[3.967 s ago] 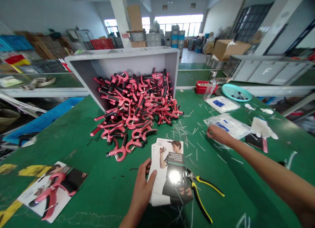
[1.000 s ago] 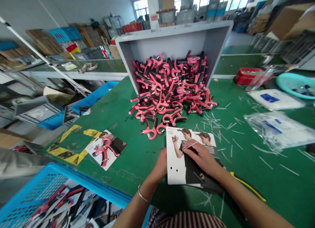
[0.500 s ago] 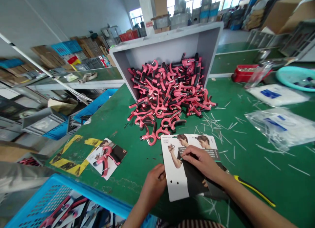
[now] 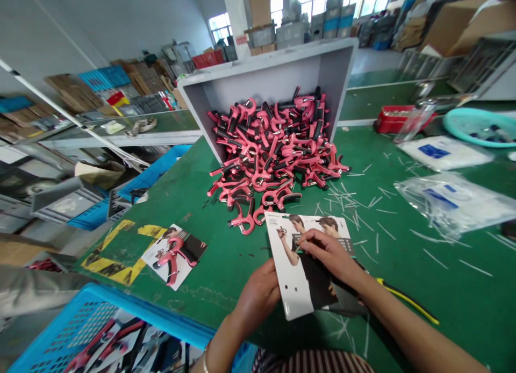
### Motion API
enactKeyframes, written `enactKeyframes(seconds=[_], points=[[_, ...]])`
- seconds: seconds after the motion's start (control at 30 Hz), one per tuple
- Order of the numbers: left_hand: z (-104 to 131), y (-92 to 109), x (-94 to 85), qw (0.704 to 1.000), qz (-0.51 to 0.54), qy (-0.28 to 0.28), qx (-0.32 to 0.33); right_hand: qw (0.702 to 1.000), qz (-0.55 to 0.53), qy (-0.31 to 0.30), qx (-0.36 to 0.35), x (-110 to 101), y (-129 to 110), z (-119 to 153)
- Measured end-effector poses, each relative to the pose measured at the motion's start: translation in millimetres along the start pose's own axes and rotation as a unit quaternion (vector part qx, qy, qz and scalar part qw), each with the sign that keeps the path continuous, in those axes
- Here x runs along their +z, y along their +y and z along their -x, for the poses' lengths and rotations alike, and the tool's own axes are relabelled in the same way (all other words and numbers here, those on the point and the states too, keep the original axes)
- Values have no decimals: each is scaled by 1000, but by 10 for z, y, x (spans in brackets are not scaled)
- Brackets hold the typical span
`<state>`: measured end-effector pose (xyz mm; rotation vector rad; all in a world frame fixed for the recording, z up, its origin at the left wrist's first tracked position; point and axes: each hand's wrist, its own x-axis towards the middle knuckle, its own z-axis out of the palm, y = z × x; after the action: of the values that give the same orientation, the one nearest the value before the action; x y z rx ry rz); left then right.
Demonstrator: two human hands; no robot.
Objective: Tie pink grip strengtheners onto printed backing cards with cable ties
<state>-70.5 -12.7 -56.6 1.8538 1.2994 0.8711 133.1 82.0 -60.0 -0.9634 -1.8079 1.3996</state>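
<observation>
My left hand [image 4: 260, 292] is closed on the left edge of a printed backing card [image 4: 298, 292], its fingers partly behind the card. The card is tilted, its near edge lifted, over another similar card [image 4: 346, 300]. My right hand [image 4: 326, 255] lies over the card's upper middle, thumb and finger pinched at a small, thin thing I cannot make out. To the left lies a card with a pink and black hand grip [image 4: 175, 257] on it. A tool with a yellow and black handle [image 4: 407, 300] rests beside my right forearm.
A grey crate [image 4: 262, 66] on its side spills a heap of hand grips [image 4: 274, 147] onto the green table. Thin white strips [image 4: 350, 203] lie scattered at right, near plastic bags [image 4: 455, 198]. A blue basket [image 4: 133, 314] with carded grips stands at lower left.
My left hand has moved further under the card's left edge, lifting and tilting it. My right hand stays pinched at nearly the same spot. The view has shifted slightly.
</observation>
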Motion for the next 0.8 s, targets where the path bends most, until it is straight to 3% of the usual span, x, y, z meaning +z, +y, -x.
enactKeyframes(seconds=[0.2,0.4,0.57,0.63,0.7,0.77,0.8], points=[[-181,-65,134,991,9,59,-117,997,43,-6,-58,51,16,34],[-110,-77,145,995,22,30,-94,997,53,-18,-57,33,-27,25],[-109,-66,185,989,10,47,-139,997,61,-12,-51,82,72,117],[-146,-77,209,989,43,52,-129,997,60,-17,-42,9,27,18],[-186,-105,221,989,64,51,-120,997,52,-50,-33,-164,-300,-240],[-218,-130,215,990,62,49,-115,992,77,-79,-57,-418,-983,-611],[-231,-136,208,990,59,51,-115,989,106,-48,-88,-565,-1413,-819]])
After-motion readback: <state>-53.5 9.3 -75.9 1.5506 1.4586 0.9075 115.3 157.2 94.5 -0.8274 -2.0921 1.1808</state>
